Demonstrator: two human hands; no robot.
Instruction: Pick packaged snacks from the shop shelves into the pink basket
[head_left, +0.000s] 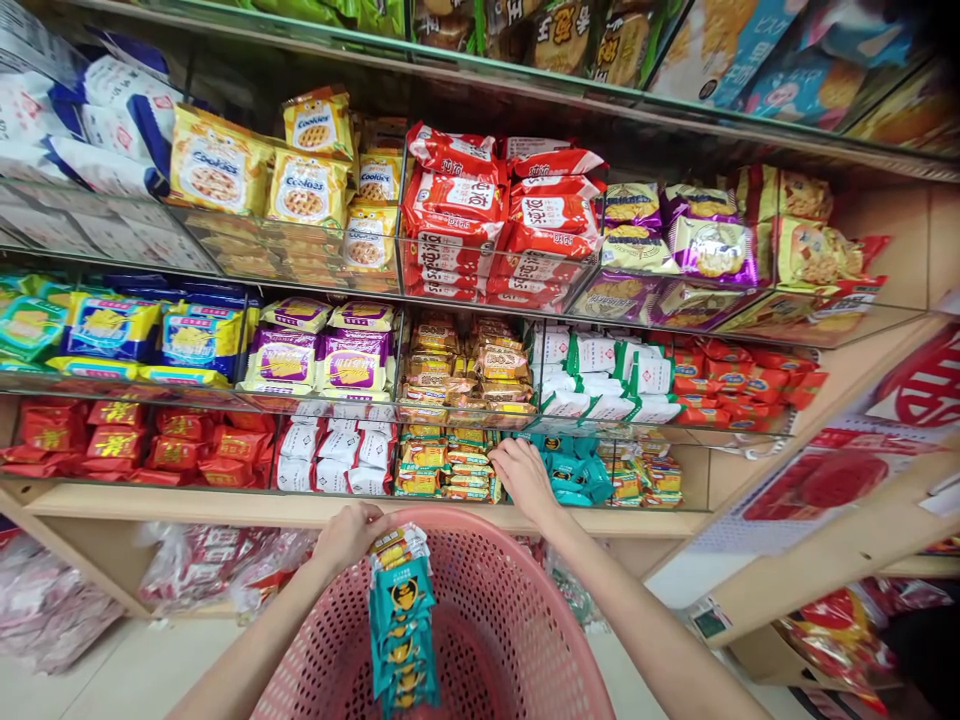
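Note:
My left hand (346, 538) is closed on the rim of a round pink plastic basket (517, 575). Just inside that rim, beside my fingers, a row of teal snack packets (403, 625) leans down into the basket, with a yellow and clear packet (397, 545) at its top. My right hand (523, 478) reaches into the lowest shelf row with bent fingers. Its fingertips touch the right end of the small yellow-green snack packets (469, 468); what they grip is hidden. Close to its right lie teal packets (577, 470) in the adjoining compartment.
Glass-fronted shelves (480, 415) of wrapped biscuits rise ahead, with red packets (465, 200) in the middle. A wooden ledge (187, 502) runs below the lowest row. Clear bags of goods (217, 565) lie beneath it. A carton (780, 650) stands at lower right.

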